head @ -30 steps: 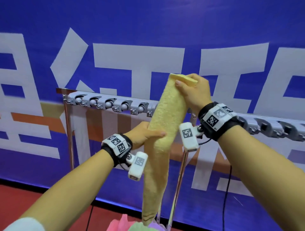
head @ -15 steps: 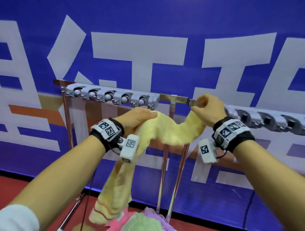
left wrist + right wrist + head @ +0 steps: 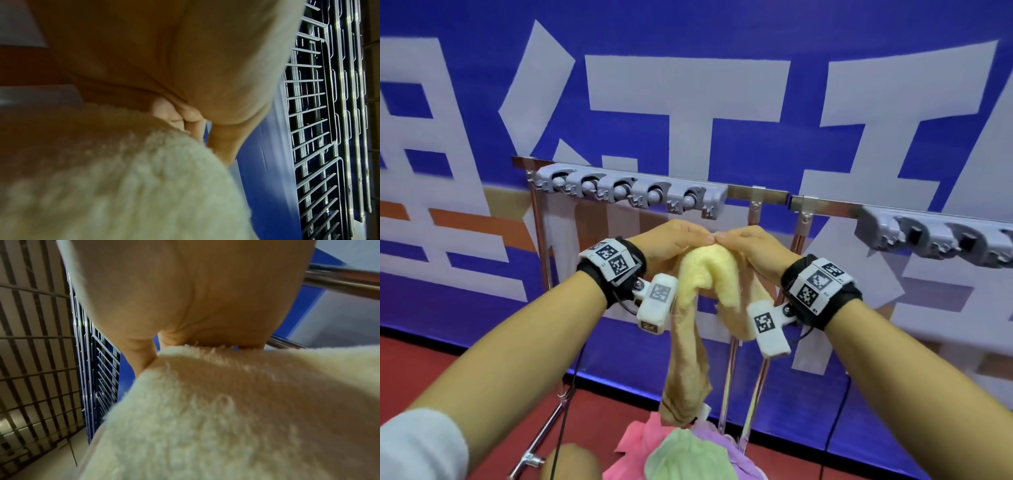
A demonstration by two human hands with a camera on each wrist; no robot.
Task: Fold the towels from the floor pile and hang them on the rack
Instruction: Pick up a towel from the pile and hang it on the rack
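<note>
A long yellow towel (image 3: pixel 705 274) is doubled over between my two hands, just below the metal rack bar (image 3: pixel 756 193). My left hand (image 3: pixel 674 240) and my right hand (image 3: pixel 750 243) meet fingertip to fingertip over its fold, both gripping the cloth. One end hangs far down to the left (image 3: pixel 685 377); the other hangs short under my right wrist. The fuzzy yellow towel (image 3: pixel 123 186) fills the lower left wrist view, and the same towel (image 3: pixel 226 410) fills the lower right wrist view under my palm. The floor pile (image 3: pixel 681 452) of pink, green and purple towels lies below.
Two grey clip holders (image 3: pixel 630 193) (image 3: pixel 935 240) are fixed along the rack bar, with a bare stretch between them. The rack's chrome legs (image 3: pixel 729 370) run down behind the towel. A blue and white banner wall (image 3: pixel 688 85) stands close behind. The floor is red.
My right hand came down from above the rack and my left hand rose toward it. The hands have closed together, so the hanging towel is now doubled over between them.
</note>
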